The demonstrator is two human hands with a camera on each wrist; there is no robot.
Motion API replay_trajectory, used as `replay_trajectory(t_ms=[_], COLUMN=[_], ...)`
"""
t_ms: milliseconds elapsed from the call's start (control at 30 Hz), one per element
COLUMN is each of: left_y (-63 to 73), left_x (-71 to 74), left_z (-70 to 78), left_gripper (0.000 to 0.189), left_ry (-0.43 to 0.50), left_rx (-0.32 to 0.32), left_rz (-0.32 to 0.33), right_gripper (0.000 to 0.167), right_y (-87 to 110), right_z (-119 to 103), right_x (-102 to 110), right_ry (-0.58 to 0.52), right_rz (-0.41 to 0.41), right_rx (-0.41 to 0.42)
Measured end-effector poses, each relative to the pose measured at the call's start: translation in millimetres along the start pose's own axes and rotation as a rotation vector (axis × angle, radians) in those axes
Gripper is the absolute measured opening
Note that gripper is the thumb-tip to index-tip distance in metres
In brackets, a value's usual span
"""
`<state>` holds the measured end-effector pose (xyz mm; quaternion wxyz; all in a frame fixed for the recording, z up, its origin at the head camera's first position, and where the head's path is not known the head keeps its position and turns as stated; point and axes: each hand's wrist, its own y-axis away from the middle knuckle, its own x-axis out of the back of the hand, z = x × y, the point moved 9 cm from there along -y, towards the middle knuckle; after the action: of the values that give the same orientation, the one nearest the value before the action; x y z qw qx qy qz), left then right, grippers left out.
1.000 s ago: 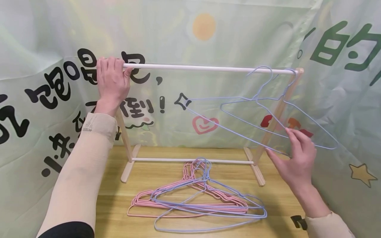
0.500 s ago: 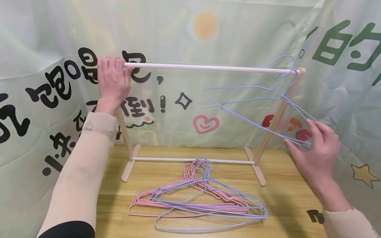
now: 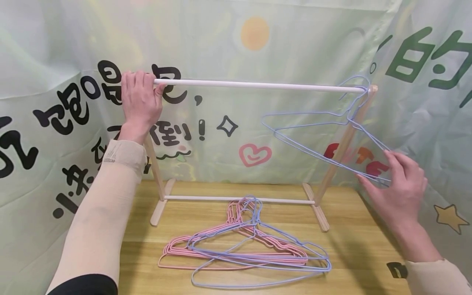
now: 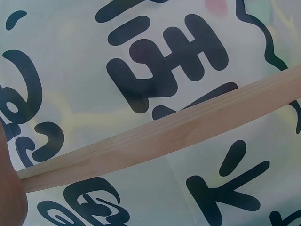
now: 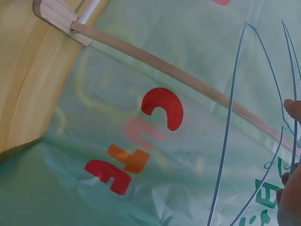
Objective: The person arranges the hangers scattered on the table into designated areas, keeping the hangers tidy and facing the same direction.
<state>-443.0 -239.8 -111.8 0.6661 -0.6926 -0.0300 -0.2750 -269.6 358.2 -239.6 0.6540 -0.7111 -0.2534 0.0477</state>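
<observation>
My left hand point(image 3: 141, 96) grips the top left end of a small wooden rack, fingers over the white rod point(image 3: 239, 84). With thumb and fingers, my right hand point(image 3: 403, 192) pinches the right corner of a blue wire hanger point(image 3: 302, 113). Its hook overlaps the rod near the right end. Close beside it, a second blue hanger point(image 3: 309, 125) hangs there, turned at a slant. In the right wrist view, fingers point(image 5: 292, 109) are at the held wire, and the other hanger point(image 5: 230, 108) shows to the left. The left wrist view shows the rack's wooden post point(image 4: 141, 141).
On the wooden table point(image 3: 354, 262), in front of the rack, lies a pile of pink hangers point(image 3: 206, 268) with several blue hangers point(image 3: 239, 287) on top. A lower rod point(image 3: 206, 198) joins the rack's feet point(image 3: 321, 217). A printed curtain point(image 3: 221, 45) encloses the back and sides.
My right hand has carried the blue hanger rightward, its hook going along the rod to the hanging one, rising and then lowering slightly. The left hand has stayed on the rack.
</observation>
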Motion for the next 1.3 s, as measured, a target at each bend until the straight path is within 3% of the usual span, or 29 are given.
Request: replay_trajectory(t_ms=[533,800,1100,1300], left_y=[0.5,-0.1,0.0,-0.4], left_x=[-1.5,-0.6,-0.9,-0.9], left_z=[-0.7,-0.5,-0.5,-0.5], left_gripper=[0.052,0.050,0.050,0.050], left_ry=[-0.018,-0.013,-0.011,-0.010], left_rx=[0.015,0.007,0.008,0.008], left_rz=[-0.023,-0.006,-0.007,-0.005], right_gripper=[0.093,0.090,0.073,0.068], right_y=[11.2,15.7,13.6,13.0], right_z=[9.6,16.9,12.1,11.3], right_x=[-3.1,-6.0,-2.0,-3.4], right_ry=[0.015,0.002,-0.008,0.000], right_rz=[0.028,0.003,0.095,0.110], right_rx=[0.019,0.006,0.019,0.025])
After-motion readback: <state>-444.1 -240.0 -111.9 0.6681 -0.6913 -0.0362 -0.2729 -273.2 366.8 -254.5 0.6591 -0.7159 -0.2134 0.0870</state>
